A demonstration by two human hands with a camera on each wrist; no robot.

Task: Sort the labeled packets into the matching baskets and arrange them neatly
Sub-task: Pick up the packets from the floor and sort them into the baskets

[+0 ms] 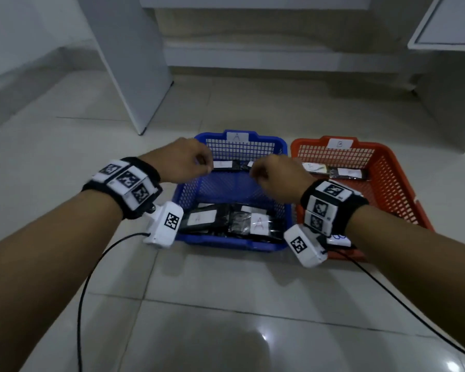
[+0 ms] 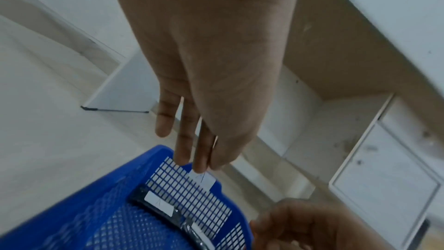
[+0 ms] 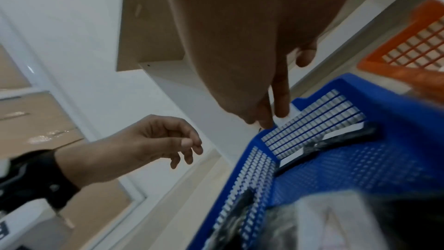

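- Two bare hands are hovering over a blue basket (image 1: 279,157) marked A, which is sitting on a tiled floor (image 1: 226,304) just beside an orange basket (image 1: 387,167) marked B.
- The left hand (image 1: 183,161) is hanging above the blue basket's far left corner, fingers loosely curled and holding nothing.
- The right hand (image 1: 277,174) is hanging over the basket's middle, fingers relaxed and pointing down, also holding nothing.
- Black packets with white labels are lying in both baskets: one strip (image 1: 226,165) against the blue basket's far wall and a loose pile (image 1: 234,221) at its near end, with an A label (image 1: 258,224) showing.
- More packets (image 1: 346,173) are resting at the orange basket's far end; their labels are too blurred to read.
- The packets are looking thin, light and glossy, so probably soft and slippery.
- Pinching one by a short edge or corner, away from the label, is likely the surest hold.
- The near pile is lying askew and probably needs straightening.
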